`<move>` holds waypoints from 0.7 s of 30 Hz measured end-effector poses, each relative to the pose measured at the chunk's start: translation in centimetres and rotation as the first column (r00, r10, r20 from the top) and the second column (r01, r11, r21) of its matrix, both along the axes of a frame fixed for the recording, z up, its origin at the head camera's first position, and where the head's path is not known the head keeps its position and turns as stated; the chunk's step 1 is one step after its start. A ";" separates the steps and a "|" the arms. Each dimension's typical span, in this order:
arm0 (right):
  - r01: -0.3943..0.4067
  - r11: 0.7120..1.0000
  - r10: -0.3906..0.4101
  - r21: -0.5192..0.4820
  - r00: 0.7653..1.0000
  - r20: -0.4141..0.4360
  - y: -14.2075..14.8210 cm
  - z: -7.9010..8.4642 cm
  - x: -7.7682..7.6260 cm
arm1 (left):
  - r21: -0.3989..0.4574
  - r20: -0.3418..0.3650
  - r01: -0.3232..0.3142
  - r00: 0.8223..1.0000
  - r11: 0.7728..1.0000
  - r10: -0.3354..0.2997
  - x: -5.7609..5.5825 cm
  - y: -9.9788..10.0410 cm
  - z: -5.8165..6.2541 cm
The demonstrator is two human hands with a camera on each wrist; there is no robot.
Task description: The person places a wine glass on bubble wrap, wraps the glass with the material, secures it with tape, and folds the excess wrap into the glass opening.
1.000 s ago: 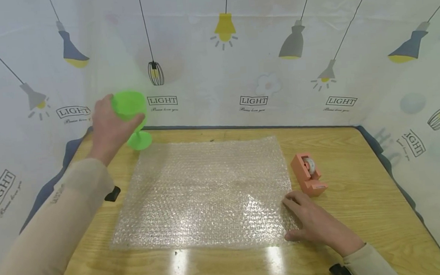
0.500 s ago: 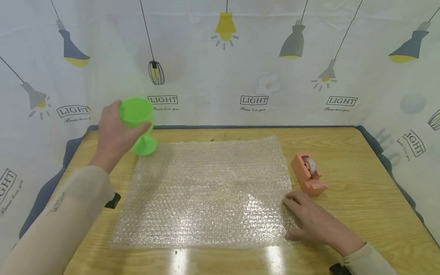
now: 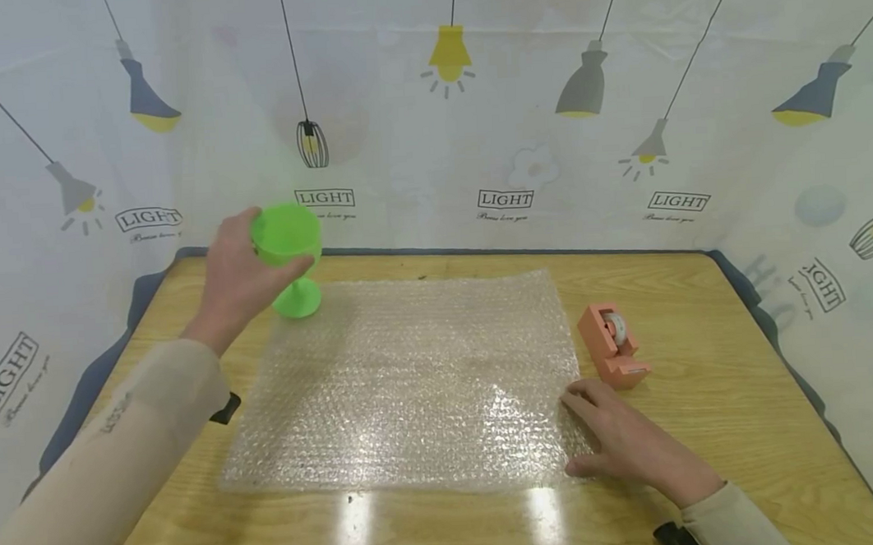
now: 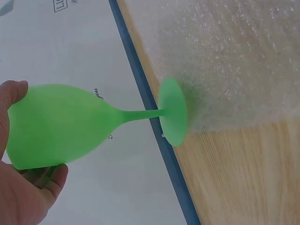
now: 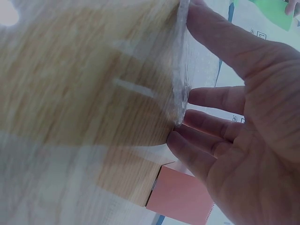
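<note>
My left hand point(image 3: 235, 275) grips the bowl of a bright green wine glass point(image 3: 286, 235), thumb on one side and fingers on the other. The glass stays upright, its round foot overlapping the far left corner of the bubble wrap point(image 3: 427, 372). In the left wrist view, the stem and foot of the wine glass point(image 4: 70, 124) show close to the sheet. At the sheet's right edge rests my right hand point(image 3: 631, 443), thumb and fingers spread apart. The right wrist view shows the fingertips of this hand point(image 5: 267, 117) touching the clear film's edge.
A coral tape dispenser point(image 3: 605, 346) with a roll of tape stands just right of the sheet, beyond my right hand. The wooden table point(image 3: 741, 421) ends at a dark blue edge along a white curtain point(image 3: 400, 143) printed with lamps.
My left hand has carried the wine glass right and lower in the head view, from beside the sheet's far left corner to over it. The right hand has stayed put.
</note>
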State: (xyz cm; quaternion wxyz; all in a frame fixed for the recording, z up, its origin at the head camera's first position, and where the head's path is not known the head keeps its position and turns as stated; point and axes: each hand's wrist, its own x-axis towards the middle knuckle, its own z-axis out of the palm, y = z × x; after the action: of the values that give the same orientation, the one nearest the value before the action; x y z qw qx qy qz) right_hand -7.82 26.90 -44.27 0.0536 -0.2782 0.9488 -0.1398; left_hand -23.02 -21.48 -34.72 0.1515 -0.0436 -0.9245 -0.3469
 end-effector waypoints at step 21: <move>-0.004 1.000 0.004 -0.006 1.000 0.000 0.0 -0.1 0.0 | -0.012 0.012 0.067 0.998 0.998 -0.067 1.5 0.5 -0.8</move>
State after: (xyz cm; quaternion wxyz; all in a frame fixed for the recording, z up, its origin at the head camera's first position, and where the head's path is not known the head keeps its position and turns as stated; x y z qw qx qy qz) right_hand -7.82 26.90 -44.37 0.0532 -0.2804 0.9477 -0.1426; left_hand -21.51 -21.00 -35.54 0.1339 -0.0735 -0.9255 -0.3465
